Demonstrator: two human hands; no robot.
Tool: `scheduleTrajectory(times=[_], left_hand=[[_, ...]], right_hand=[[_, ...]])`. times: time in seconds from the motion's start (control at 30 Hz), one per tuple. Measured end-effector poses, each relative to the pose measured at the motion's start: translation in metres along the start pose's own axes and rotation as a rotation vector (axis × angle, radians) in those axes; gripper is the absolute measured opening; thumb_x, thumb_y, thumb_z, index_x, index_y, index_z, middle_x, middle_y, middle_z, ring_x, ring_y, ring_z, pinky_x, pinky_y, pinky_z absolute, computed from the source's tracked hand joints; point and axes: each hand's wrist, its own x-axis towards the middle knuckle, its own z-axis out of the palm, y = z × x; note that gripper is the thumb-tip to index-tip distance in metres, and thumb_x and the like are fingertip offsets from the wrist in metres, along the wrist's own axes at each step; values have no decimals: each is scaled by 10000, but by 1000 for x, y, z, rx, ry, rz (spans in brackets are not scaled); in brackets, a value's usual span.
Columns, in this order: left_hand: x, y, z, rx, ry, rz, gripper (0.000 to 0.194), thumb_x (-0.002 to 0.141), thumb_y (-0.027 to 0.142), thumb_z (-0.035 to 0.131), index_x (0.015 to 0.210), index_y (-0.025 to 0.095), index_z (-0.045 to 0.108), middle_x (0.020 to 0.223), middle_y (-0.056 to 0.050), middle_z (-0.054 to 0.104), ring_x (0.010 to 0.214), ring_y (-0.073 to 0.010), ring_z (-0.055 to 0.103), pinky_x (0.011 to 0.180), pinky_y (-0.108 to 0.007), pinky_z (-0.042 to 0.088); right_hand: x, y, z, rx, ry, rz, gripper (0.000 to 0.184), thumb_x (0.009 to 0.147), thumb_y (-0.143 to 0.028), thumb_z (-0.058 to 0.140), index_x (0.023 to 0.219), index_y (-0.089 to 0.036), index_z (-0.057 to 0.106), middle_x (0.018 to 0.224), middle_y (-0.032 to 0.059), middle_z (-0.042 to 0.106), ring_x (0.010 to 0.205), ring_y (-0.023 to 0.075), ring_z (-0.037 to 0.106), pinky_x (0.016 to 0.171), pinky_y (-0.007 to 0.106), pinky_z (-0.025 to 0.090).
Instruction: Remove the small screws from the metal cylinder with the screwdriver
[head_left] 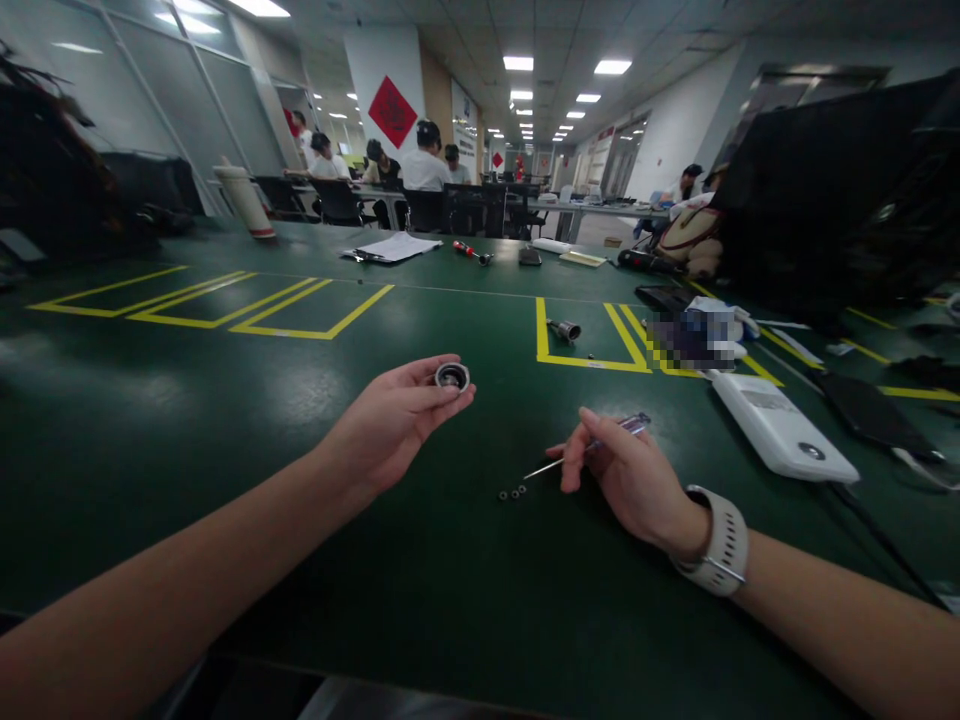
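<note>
Between the fingers and thumb of my left hand (pixel 409 408) is a round metal ring-shaped part (pixel 452 378), its hollow side facing me. My right hand (pixel 626 475), with a pale watch strap at the wrist, holds a thin screwdriver (pixel 544 469) with a translucent handle. The shaft slants down to the left, its tip close to several small dark round pieces (pixel 514 494) on the green table (pixel 420 590). Farther back, a metal cone-shaped part (pixel 565 330) lies inside a yellow tape outline (pixel 592 366).
A white device (pixel 780 425) with a cable lies to the right. Papers (pixel 394 247), a red-handled tool (pixel 471 252) and a dark phone-like object (pixel 529 256) lie at the back. A white cup (pixel 244 200) stands at the back left. Several people sit at tables beyond.
</note>
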Motion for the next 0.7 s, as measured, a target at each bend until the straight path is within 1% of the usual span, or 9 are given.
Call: scheduleTrajectory(times=[0.13, 0.27, 0.4, 0.47, 0.53, 0.57, 0.63, 0.7], left_hand=[[-2, -1, 2, 35, -17, -27, 318, 710, -104, 539, 970, 61, 620, 931, -116, 662, 824, -163, 663, 780, -238, 570], [-4, -2, 4, 54, -18, -44, 338, 702, -102, 550, 984, 65, 631, 940, -119, 665, 829, -160, 660, 792, -241, 565], [-4, -4, 2, 62, -22, -43, 352, 689, -105, 557, 977, 76, 646, 946, -115, 668, 836, -162, 658, 801, -253, 562], [-3, -5, 2, 65, -33, -44, 375, 681, -109, 558, 985, 91, 651, 957, -109, 670, 841, -162, 657, 796, -258, 563], [-3, -7, 2, 74, -44, -51, 387, 677, -109, 560, 986, 103, 658, 960, -103, 674, 844, -162, 657, 787, -257, 564], [-3, -7, 2, 83, -49, -59, 383, 678, -105, 562, 983, 104, 661, 958, -102, 676, 847, -162, 657, 785, -254, 562], [-4, -8, 2, 104, -55, -71, 359, 682, -95, 565, 966, 99, 668, 941, -101, 681, 842, -160, 656, 784, -247, 557], [-5, -9, 3, 124, -64, -71, 328, 684, -84, 567, 940, 92, 673, 925, -98, 684, 828, -157, 655, 783, -244, 550]], right_hand=[[-1, -1, -1, -26, 0, 6, 399, 865, -435, 504, 594, -172, 633, 466, -9, 600, 517, 135, 570, 872, 373, 448], [-2, 1, -2, -72, -8, 4, 402, 866, -437, 505, 584, -174, 623, 462, -8, 592, 555, 142, 586, 857, 359, 453], [-3, 4, -3, -147, -24, -4, 391, 874, -439, 496, 611, -178, 620, 485, -11, 601, 557, 139, 588, 798, 341, 474], [-5, 2, -2, -244, -14, -37, 401, 879, -453, 479, 616, -183, 616, 503, -4, 606, 578, 147, 595, 745, 331, 484], [-10, -1, 1, -401, 9, -107, 411, 891, -447, 457, 611, -187, 606, 520, 3, 602, 580, 151, 591, 689, 323, 485], [-12, -3, 3, -499, 11, -165, 410, 902, -426, 443, 607, -187, 597, 528, 5, 596, 570, 148, 582, 669, 323, 480], [-18, -6, 8, -712, -24, -339, 388, 920, -340, 415, 601, -184, 573, 538, 6, 571, 551, 140, 550, 678, 337, 467], [-23, -6, 12, -917, -98, -525, 323, 905, -239, 420, 618, -177, 554, 557, 7, 551, 560, 138, 520, 736, 367, 454]])
